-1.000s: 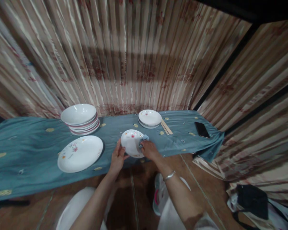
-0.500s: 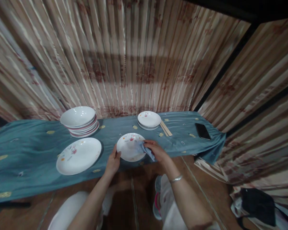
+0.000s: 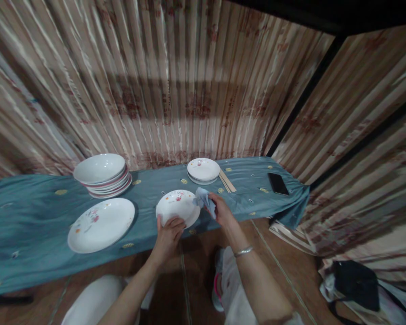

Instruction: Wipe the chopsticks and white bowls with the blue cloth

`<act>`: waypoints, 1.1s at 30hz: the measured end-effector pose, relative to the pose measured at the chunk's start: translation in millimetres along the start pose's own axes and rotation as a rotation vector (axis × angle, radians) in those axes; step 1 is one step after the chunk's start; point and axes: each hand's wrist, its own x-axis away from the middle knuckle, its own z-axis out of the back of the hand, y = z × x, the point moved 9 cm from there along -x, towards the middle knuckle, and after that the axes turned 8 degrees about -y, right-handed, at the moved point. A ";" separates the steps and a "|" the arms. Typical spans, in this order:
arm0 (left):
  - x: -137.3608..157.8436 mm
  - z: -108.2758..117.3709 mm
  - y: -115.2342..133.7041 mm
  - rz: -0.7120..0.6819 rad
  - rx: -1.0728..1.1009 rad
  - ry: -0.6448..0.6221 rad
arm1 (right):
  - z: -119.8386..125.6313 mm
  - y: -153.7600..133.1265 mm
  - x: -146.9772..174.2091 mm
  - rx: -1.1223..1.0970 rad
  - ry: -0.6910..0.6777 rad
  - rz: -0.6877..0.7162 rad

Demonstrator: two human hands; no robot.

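Observation:
A white plate with small red and orange flowers [image 3: 176,205] is at the table's near edge in the head view. My left hand [image 3: 171,232] grips its near rim, with the fingers over the inside and the thumb at the left. My right hand [image 3: 221,210] is closed round a crumpled light blue cloth [image 3: 205,201], which is at the plate's right rim. Left of it lies a larger oval white plate [image 3: 103,225] with similar flowers. Beyond my right hand stand several small stacked plates [image 3: 203,169], with wooden chopsticks [image 3: 227,180] beside them.
A stack of white bowls and plates [image 3: 101,169] stands at the back left. On the right of the blue-green tablecloth [image 3: 246,198] lies a black phone [image 3: 278,183]. Pleated curtains [image 3: 196,99] hang behind the table. A white stool [image 3: 93,300] is below left, and a dark bag [image 3: 357,284] lies right.
My left hand has shifted from the plate's left rim to its near rim. My right hand has lifted the cloth from the plate's inside toward the right rim. The view has turned slightly right.

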 end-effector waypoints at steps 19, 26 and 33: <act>-20.6 48.4 22.8 0.259 1.059 0.379 | -125.2 -44.1 73.6 1.093 -0.156 0.813; -18.2 55.2 2.1 0.228 1.161 0.346 | -161.1 -31.2 54.4 1.350 -0.109 0.887; -13.8 63.9 -21.5 0.244 1.255 0.379 | -189.6 -3.8 39.2 1.553 -0.088 0.896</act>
